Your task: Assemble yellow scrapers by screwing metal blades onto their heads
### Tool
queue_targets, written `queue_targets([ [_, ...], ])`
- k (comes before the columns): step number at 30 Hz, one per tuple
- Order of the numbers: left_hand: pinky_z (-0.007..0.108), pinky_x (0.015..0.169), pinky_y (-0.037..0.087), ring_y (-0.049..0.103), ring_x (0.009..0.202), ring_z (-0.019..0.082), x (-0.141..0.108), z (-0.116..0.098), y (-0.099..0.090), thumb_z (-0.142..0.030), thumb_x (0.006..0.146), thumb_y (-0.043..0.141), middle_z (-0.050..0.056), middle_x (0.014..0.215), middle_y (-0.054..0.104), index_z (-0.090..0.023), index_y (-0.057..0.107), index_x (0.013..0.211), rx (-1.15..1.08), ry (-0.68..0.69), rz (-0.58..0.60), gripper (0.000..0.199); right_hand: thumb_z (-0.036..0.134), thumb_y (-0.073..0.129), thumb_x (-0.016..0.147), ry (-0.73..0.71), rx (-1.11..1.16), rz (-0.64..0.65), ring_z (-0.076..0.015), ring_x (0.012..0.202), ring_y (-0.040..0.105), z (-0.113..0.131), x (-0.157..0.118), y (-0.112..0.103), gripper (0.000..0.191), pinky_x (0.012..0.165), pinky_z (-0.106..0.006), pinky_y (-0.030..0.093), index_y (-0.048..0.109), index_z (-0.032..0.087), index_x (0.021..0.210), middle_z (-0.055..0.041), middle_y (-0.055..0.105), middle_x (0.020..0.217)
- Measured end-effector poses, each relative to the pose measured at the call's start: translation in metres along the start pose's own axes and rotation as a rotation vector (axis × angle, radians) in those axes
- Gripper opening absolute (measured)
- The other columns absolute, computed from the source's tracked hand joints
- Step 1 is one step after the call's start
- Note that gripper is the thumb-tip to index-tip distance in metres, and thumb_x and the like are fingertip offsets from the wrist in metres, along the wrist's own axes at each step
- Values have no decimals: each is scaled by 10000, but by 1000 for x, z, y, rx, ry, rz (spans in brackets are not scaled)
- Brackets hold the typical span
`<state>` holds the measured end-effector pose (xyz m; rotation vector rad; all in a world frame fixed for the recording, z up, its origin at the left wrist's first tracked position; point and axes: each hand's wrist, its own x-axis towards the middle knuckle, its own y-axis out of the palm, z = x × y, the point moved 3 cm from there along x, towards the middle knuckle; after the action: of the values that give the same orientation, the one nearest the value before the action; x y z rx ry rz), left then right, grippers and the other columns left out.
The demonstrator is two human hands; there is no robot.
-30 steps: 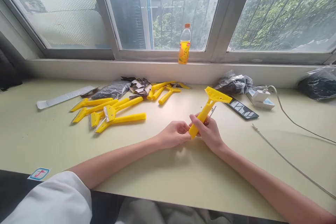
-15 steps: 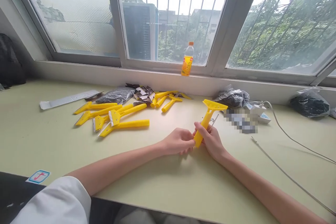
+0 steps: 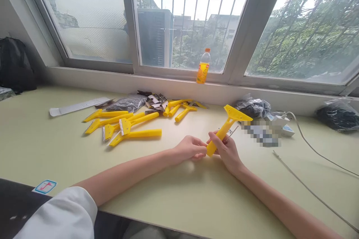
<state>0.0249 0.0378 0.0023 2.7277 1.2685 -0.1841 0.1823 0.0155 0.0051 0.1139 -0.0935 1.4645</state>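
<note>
A yellow scraper is tilted up and to the right, its wide head at the top. My right hand is wrapped round its handle, and a thin metal rod sticks out between the fingers of that hand. At the lower end of the handle is my left hand, its fingers pinched together; whether they hold the handle's end or something small is hidden. Several more yellow scrapers lie in a loose pile on the table to the left.
Behind the pile lie a black plastic-wrapped bundle and crumpled packaging. An orange drink bottle stands on the sill. Wrapped bags, a white plug and a cable are at the right.
The scraper in my right hand has tilted further to the right. My left hand's fingers have closed up slightly by the handle's end. The whole view has shifted a little.
</note>
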Motion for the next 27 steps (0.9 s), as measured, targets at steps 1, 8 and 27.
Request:
queue_targets([
  [1, 189, 494, 328, 448, 515, 61, 0, 0, -1, -199, 705, 685, -23, 563, 538, -101, 729, 830, -4, -1, -4, 165, 617, 744, 767, -14, -2, 5, -157, 622, 594, 1, 0, 1, 463, 534, -265, 522, 589, 197, 884, -23, 653, 734],
  [8, 205, 490, 313, 444, 503, 62, 6, 8, -5, -193, 667, 708, -4, 597, 587, -103, 746, 865, -21, 35, -41, 221, 601, 757, 762, -78, -12, -8, -176, 644, 621, 2, 0, 4, 455, 548, -284, 544, 594, 191, 875, -27, 654, 721],
  [27, 228, 541, 457, 564, 569, 84, 3, 2, -3, -403, 790, 777, 61, 789, 682, -93, 731, 995, -16, 168, 132, 374, 616, 737, 774, -38, -7, 26, -176, 616, 654, 7, 1, -6, 464, 525, -281, 559, 590, 188, 875, -29, 670, 752],
])
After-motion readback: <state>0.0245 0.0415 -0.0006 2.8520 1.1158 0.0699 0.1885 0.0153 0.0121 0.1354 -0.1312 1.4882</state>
